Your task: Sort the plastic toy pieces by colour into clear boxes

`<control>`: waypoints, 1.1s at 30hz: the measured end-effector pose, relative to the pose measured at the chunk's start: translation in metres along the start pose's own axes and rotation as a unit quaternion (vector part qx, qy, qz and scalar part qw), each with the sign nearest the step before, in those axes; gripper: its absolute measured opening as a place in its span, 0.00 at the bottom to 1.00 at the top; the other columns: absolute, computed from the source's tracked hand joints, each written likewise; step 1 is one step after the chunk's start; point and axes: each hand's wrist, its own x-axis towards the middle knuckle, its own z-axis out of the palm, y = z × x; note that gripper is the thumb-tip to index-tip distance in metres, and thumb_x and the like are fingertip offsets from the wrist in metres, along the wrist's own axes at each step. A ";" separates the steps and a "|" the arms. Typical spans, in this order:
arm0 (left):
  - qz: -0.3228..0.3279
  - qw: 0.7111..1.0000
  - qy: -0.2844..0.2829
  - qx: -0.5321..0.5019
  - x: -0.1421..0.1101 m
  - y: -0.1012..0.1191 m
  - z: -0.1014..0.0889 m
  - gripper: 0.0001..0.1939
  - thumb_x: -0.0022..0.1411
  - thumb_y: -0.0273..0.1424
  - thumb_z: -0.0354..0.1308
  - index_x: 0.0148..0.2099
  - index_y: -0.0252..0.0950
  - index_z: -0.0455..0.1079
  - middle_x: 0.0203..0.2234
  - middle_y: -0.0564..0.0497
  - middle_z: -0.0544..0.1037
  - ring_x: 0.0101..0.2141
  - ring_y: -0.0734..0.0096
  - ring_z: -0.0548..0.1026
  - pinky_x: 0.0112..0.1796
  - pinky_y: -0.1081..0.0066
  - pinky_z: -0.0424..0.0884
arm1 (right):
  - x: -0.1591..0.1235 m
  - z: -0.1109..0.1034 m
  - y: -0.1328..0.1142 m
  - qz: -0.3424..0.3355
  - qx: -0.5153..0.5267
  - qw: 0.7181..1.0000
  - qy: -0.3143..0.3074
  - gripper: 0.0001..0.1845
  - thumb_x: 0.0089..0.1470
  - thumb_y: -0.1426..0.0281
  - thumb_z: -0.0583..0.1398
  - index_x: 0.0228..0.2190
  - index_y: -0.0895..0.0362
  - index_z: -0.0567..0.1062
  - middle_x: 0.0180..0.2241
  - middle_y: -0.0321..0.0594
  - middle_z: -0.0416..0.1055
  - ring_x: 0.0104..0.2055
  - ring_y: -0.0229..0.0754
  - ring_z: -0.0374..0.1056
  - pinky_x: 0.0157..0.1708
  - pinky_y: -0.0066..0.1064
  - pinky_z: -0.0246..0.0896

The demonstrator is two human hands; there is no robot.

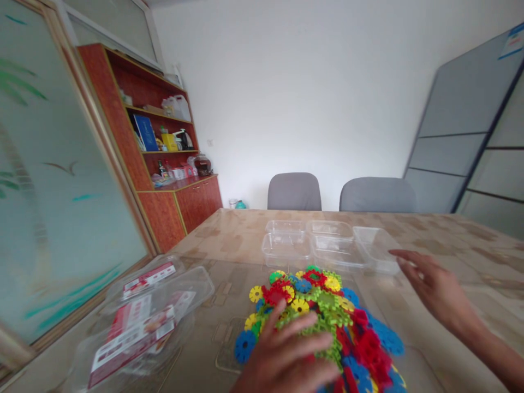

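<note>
A heap of plastic snowflake building discs (327, 305) in red, yellow, blue and green lies on the table in front of me. My left hand (286, 355) is over the near left side of the heap, fingers spread, and it hides some of the discs. Whether its fingertips touch them I cannot tell. To the right, my right hand (434, 284) stretches its fingers towards the rightmost clear plastic container (379, 251). Its fingertips are at that container's right edge, with nothing visible in the hand. More clear containers (286, 248) stand beside it, behind the heap.
Clear plastic lids (196, 286) with red and white labels are stacked on the table's left. Two grey chairs (293, 191) stand behind the table (233, 234). A reddish wooden shelf unit (159, 180) is at the back left, and a grey cabinet (450, 120) at the right.
</note>
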 end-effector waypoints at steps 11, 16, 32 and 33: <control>-0.279 0.950 0.026 -0.139 0.003 -0.082 0.013 0.22 0.67 0.39 0.47 0.60 0.37 0.61 0.58 0.44 0.65 0.58 0.58 0.62 0.58 0.57 0.57 | -0.067 0.026 -0.057 0.053 0.152 0.974 -0.161 0.29 0.56 0.48 0.50 0.46 0.53 0.76 0.51 0.44 0.73 0.53 0.53 0.68 0.55 0.44 0.62; -0.227 0.946 0.060 -0.223 0.005 -0.070 0.013 0.18 0.68 0.39 0.47 0.56 0.41 0.65 0.55 0.48 0.68 0.56 0.61 0.64 0.57 0.63 0.58 | -0.075 0.030 -0.075 0.057 0.201 0.957 -0.203 0.28 0.59 0.50 0.49 0.49 0.53 0.73 0.52 0.45 0.71 0.54 0.51 0.67 0.56 0.44 0.61; -0.245 0.936 0.047 -0.246 0.018 -0.093 0.016 0.19 0.68 0.40 0.46 0.57 0.41 0.66 0.54 0.50 0.71 0.55 0.64 0.67 0.55 0.66 0.61 | -0.033 0.054 -0.079 -0.011 0.252 0.926 -0.280 0.27 0.62 0.51 0.48 0.52 0.53 0.71 0.53 0.45 0.69 0.56 0.52 0.62 0.59 0.49 0.52; -0.245 0.937 0.054 -0.241 0.019 -0.093 0.016 0.19 0.69 0.40 0.46 0.56 0.40 0.67 0.53 0.49 0.72 0.54 0.64 0.67 0.55 0.66 0.61 | -0.031 0.053 -0.078 -0.005 0.255 0.926 -0.278 0.28 0.62 0.51 0.47 0.52 0.53 0.71 0.54 0.45 0.69 0.56 0.52 0.62 0.59 0.49 0.52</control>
